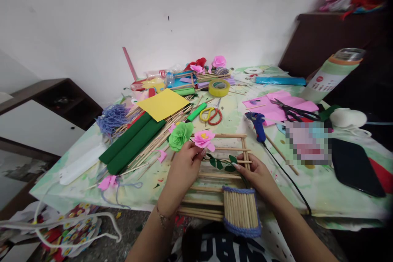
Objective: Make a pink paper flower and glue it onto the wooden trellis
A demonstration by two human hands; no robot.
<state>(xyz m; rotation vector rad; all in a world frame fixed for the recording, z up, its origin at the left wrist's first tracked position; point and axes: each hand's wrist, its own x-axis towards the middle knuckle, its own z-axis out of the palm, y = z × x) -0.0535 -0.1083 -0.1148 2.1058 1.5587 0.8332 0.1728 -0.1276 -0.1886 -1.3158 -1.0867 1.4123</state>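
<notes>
Blue-edged stick basket (241, 209) on a wooden rack (219, 176), bottom centre.
Left hand (186, 163) has its fingers pinched on a pink flower (204, 138) mid-frame, beside a green flower (181, 136); right hand (257, 172) grips the rack's side by a leafy sprig (219, 164). Right of centre, a glue gun (259, 126) lies on the surface (233, 108).

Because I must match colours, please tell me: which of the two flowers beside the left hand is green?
The ruffled green flower, just beyond the left hand; its neighbour to the right, the pink flower, has a yellow centre.
</notes>
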